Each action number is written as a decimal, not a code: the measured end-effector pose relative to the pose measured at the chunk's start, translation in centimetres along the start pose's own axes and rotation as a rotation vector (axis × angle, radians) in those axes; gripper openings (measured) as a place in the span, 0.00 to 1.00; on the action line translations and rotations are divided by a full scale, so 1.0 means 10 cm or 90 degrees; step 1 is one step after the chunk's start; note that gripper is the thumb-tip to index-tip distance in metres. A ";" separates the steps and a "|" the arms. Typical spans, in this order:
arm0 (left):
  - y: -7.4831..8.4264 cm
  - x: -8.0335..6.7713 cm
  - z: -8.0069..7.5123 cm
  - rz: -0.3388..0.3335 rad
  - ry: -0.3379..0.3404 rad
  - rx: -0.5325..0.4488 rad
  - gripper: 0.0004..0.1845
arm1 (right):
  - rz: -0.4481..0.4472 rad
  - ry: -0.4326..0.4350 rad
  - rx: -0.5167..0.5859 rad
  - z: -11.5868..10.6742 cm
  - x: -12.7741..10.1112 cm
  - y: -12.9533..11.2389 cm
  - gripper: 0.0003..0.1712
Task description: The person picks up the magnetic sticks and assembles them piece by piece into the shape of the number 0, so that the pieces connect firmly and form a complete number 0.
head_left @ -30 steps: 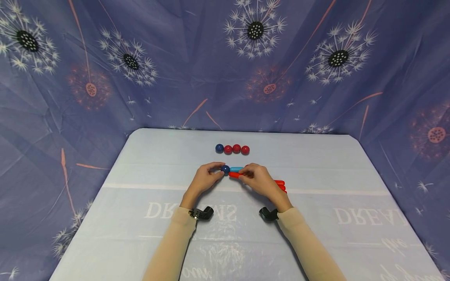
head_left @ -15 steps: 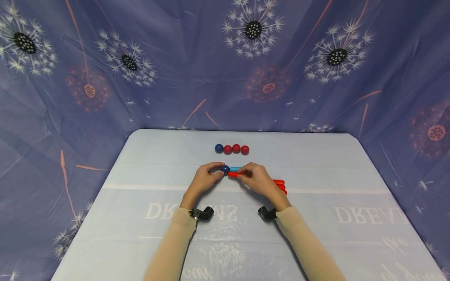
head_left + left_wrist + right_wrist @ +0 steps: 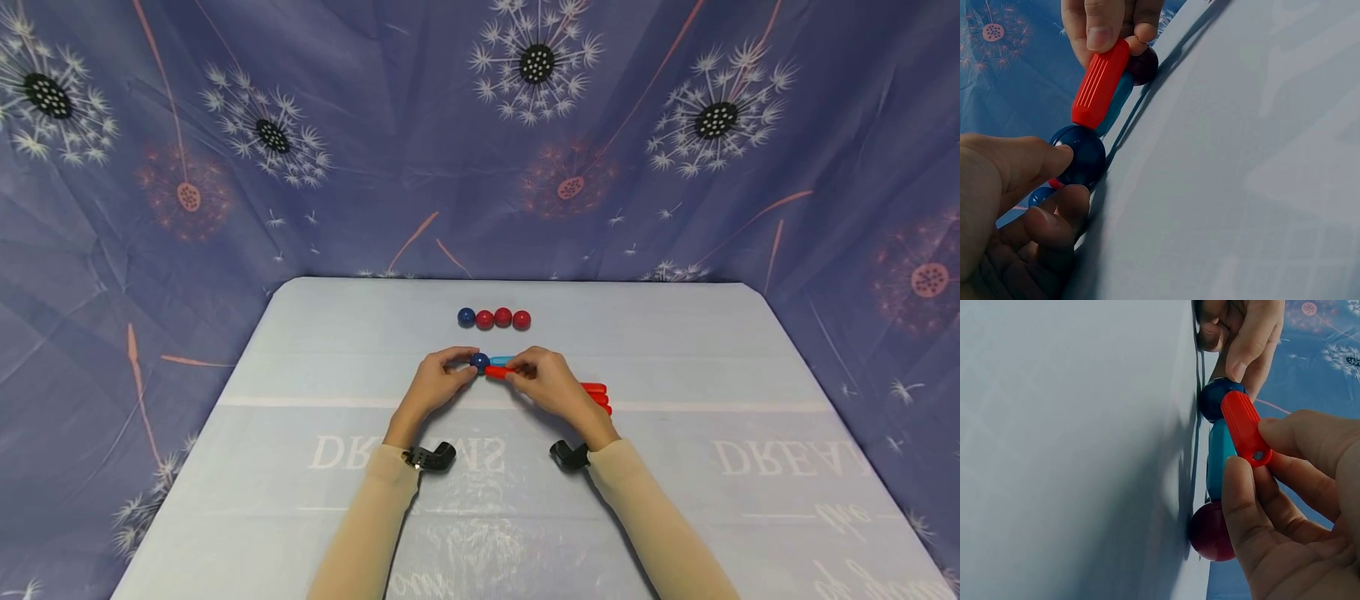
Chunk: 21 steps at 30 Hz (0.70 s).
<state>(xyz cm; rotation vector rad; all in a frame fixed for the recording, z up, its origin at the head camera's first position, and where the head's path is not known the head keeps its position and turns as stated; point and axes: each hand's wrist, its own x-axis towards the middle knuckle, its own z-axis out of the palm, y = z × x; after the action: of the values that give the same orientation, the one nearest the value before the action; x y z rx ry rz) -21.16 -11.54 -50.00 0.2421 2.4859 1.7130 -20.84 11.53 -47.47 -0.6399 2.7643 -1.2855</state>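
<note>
My left hand (image 3: 438,377) pinches a dark blue ball (image 3: 1082,159) between thumb and fingers. A light blue rod (image 3: 1219,462) runs from that ball to a dark red ball (image 3: 1213,531), which is largely covered by my right hand in the head view. Between the thumb and fingers of my right hand (image 3: 551,382) is a red ribbed rod (image 3: 1244,428). One end of the red rod meets the dark blue ball; its other end shows a small round metal tip in the right wrist view. The red rod lies just beside the light blue one.
A row of loose balls stands farther back on the table: one blue ball (image 3: 467,317) on the left, then red balls (image 3: 503,317). Several red rods (image 3: 597,393) lie beyond my right hand. A patterned cloth (image 3: 480,167) hangs behind the table's far edge.
The red rod in my right hand has shifted slightly left toward the dark blue ball. My left hand stays around the ball, and the camera view has drifted a little.
</note>
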 end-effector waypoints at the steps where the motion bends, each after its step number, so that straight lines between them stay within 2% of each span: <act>1: 0.00 0.00 0.00 0.000 0.000 0.000 0.20 | 0.000 0.000 0.001 0.00 0.00 0.00 0.09; 21: -0.02 0.02 0.00 -0.007 0.007 0.005 0.18 | 0.007 0.013 0.012 0.04 0.01 0.05 0.08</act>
<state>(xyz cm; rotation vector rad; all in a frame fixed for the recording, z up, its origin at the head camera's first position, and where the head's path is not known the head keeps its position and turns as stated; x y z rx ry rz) -21.32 -11.58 -50.22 0.2194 2.4978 1.7058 -21.00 11.49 -48.04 -0.6136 2.7645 -1.3223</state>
